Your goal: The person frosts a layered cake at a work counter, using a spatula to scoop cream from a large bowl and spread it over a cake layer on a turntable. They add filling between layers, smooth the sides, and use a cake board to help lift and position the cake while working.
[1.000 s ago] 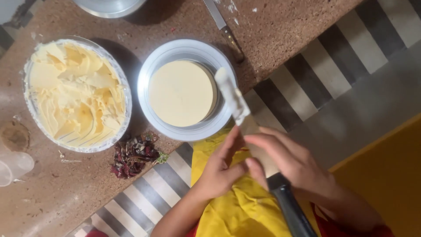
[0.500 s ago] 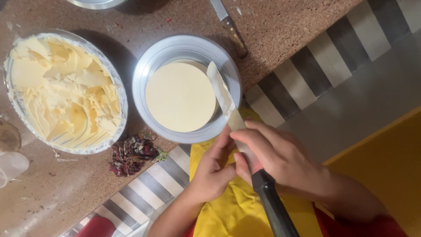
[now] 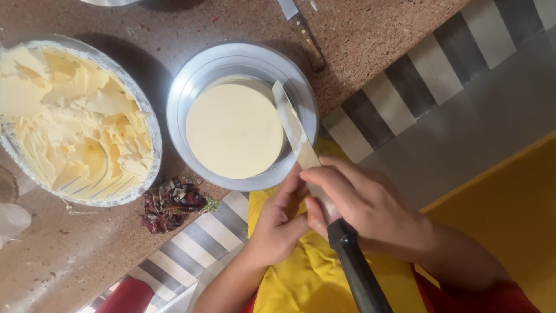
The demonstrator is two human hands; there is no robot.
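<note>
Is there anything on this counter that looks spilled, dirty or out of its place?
Yes. A small heap of dark red and green scraps lies loose on the brown counter, between the bowl of pale yellow cream and the counter's edge. Tiny red crumbs dot the counter farther back. Nothing looks broken.

The right hand (image 3: 370,211) covers the middle of the spatula (image 3: 295,130); its black handle runs off the bottom edge. The butter bowl (image 3: 152,124) is cut at the left, and a knife (image 3: 304,32) (blade mostly gone) at the top.
</note>
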